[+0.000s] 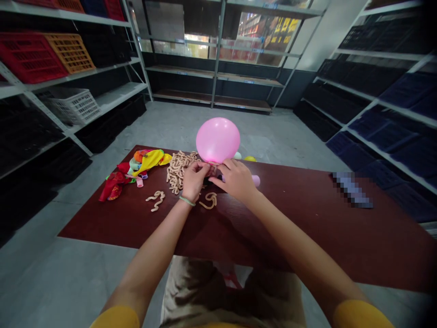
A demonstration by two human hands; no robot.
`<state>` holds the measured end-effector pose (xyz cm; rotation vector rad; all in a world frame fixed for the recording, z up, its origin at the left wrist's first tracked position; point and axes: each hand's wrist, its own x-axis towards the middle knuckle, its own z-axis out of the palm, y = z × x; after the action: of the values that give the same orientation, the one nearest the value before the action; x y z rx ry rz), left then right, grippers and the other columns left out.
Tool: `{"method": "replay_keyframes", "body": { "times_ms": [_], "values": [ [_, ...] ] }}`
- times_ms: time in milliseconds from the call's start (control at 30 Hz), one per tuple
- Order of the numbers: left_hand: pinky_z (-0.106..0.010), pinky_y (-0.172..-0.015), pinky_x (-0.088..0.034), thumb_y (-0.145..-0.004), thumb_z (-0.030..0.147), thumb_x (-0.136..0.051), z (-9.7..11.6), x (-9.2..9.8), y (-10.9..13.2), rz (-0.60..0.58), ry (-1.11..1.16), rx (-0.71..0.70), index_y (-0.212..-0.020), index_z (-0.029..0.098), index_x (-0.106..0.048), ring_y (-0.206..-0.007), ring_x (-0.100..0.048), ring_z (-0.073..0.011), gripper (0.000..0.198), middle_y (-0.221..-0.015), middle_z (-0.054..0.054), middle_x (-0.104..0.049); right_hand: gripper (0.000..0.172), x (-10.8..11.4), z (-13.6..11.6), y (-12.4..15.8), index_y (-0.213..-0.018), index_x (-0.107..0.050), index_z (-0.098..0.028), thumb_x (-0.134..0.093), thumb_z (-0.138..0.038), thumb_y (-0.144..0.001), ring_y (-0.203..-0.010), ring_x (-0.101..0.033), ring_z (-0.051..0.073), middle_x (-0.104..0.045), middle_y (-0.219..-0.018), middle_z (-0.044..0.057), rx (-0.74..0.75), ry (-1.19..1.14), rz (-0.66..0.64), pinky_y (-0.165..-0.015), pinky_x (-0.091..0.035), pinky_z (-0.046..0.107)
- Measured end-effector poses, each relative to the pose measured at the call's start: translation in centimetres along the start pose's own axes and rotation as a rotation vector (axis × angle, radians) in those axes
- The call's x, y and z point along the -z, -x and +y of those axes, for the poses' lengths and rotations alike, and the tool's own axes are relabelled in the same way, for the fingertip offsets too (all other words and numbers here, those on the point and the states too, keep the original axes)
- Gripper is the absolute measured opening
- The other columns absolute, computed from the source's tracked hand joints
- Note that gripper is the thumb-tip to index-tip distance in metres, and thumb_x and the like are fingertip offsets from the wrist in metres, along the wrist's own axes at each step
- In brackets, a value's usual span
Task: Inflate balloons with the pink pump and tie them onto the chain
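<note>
An inflated pink balloon stands neck-down over the far side of the table. My left hand pinches at its neck, with thumb and index finger together. From the other side, the bent fingers of my right hand close on the same spot; a thin tan strand seems to cross there, and the fingers partly hide it. Behind my right hand lies a lilac cylinder, mostly covered. A heap of curly tan rubber strands sits beside my left hand. Loose tan strands lie nearer me.
Uninflated coloured balloons lie at the table's left end. On the right of the brown table is a blurred-out flat object. Pale and yellow round things show past the far edge. Shelves with crates stand around.
</note>
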<state>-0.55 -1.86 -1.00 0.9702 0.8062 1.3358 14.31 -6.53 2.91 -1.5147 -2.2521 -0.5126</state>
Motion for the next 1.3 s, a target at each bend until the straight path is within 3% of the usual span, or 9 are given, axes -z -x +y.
{"method": "replay_keyframes", "body": {
  "times_ms": [367, 567, 733, 867, 1033, 1167, 1300],
  "values": [
    [-0.029, -0.076, -0.055, -0.07, 0.029, -0.077, 0.6, -0.4, 0.2, 0.008, 0.005, 0.023, -0.073, 0.015, -0.063, -0.068, -0.066, -0.0125, 0.02, -0.072, -0.001, -0.068, 0.033, -1.5, 0.4, -0.5, -0.102, -0.061, -0.015, -0.047, -0.044, -0.096, -0.092, -0.049, 0.026, -0.061, -0.098, 0.011, 0.051, 0.233, 0.076, -0.077, -0.032, 0.04],
    [-0.028, -0.074, -0.055, -0.071, 0.031, -0.077, 0.9, -0.2, 0.1, 0.011, 0.014, 0.049, -0.075, 0.014, -0.062, -0.065, -0.064, -0.0111, 0.022, -0.071, -0.001, -0.067, 0.028, -1.7, 1.4, -0.5, -0.098, -0.064, -0.018, -0.037, -0.024, -0.1, -0.089, -0.05, 0.024, -0.062, -0.095, 0.01, 0.094, 0.165, 0.068, -0.079, -0.033, 0.039],
    [-0.028, -0.068, -0.056, -0.072, 0.035, -0.077, 1.0, 0.1, -0.1, 0.061, -0.016, 0.058, -0.078, 0.014, -0.063, -0.064, -0.065, -0.0123, 0.025, -0.07, -0.001, -0.066, 0.03, -0.9, 1.7, 0.3, -0.103, -0.065, -0.017, -0.037, -0.025, -0.101, -0.09, -0.05, 0.023, -0.062, -0.094, 0.01, 0.237, 0.086, -0.022, -0.08, -0.039, 0.038],
    [-0.03, -0.067, -0.057, -0.073, 0.037, -0.076, 0.7, 0.0, -0.1, 0.03, -0.052, 0.039, -0.081, 0.016, -0.064, -0.063, -0.065, -0.0134, 0.025, -0.072, 0.0, -0.065, 0.034, -0.3, 1.5, 0.9, -0.114, -0.064, -0.016, -0.034, -0.026, -0.101, -0.089, -0.05, 0.022, -0.062, -0.095, 0.009, 0.304, 0.096, -0.034, -0.079, -0.041, 0.037],
    [-0.028, -0.067, -0.051, -0.082, 0.034, -0.065, 0.4, 0.2, 0.3, -0.024, -0.371, -0.168, -0.086, 0.019, -0.067, -0.066, -0.064, -0.0153, 0.015, -0.076, -0.002, -0.067, 0.034, 1.0, 1.4, 0.8, -0.119, -0.063, -0.013, -0.037, -0.026, -0.1, -0.094, -0.051, 0.023, -0.064, -0.097, 0.01, 0.382, 0.123, 0.011, -0.082, -0.04, 0.036],
    [-0.026, -0.069, -0.044, -0.08, 0.021, -0.064, 1.0, 0.4, 0.9, -0.022, -0.647, -0.353, -0.083, 0.021, -0.068, -0.069, -0.06, -0.0152, 0.004, -0.075, -0.001, -0.066, 0.031, 2.4, 1.1, 0.7, -0.109, -0.065, -0.014, -0.039, -0.026, -0.099, -0.095, -0.051, 0.022, -0.064, -0.097, 0.009, 0.424, 0.125, -0.047, -0.082, -0.038, 0.037],
    [-0.025, -0.066, -0.041, -0.079, 0.019, -0.064, 1.4, 0.1, 1.4, -0.042, -0.646, -0.35, -0.085, 0.021, -0.066, -0.064, -0.057, -0.0147, 0.007, -0.071, 0.001, -0.064, 0.027, 3.4, 1.3, 0.7, -0.102, -0.066, -0.015, -0.041, -0.026, -0.098, -0.091, -0.051, 0.022, -0.063, -0.094, 0.008, 0.41, 0.116, -0.06, -0.08, -0.036, 0.036]
  ]
}}
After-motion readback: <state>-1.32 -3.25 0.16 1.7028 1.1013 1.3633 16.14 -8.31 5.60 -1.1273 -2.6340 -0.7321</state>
